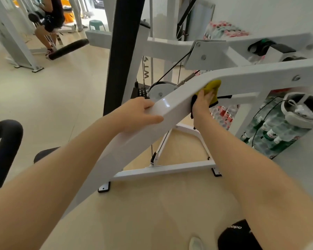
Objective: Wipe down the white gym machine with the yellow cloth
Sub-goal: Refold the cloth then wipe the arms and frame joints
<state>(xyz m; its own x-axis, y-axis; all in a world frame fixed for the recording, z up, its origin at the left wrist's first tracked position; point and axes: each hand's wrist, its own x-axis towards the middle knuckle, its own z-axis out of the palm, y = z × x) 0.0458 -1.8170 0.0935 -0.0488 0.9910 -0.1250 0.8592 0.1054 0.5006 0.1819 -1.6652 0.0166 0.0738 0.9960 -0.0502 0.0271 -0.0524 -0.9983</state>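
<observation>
I have my right hand (203, 103) flat on the yellow cloth (210, 88), pressing it against the side of the white machine's sloping beam (172, 109) at centre frame. The beam's long axis climbs from lower left to upper right, so unwiped metal lies ahead of that hand. My left hand (139, 114) grips the beam's top edge lower down, steadying it. At right, packs of bottles (271, 134) sit stacked.

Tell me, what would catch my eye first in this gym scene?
Two bare arms reach to a slanted white beam mid-frame. The right hand presses a yellow cloth against its side, while the left hand grips its upper edge. A black upright pad stands behind.
</observation>
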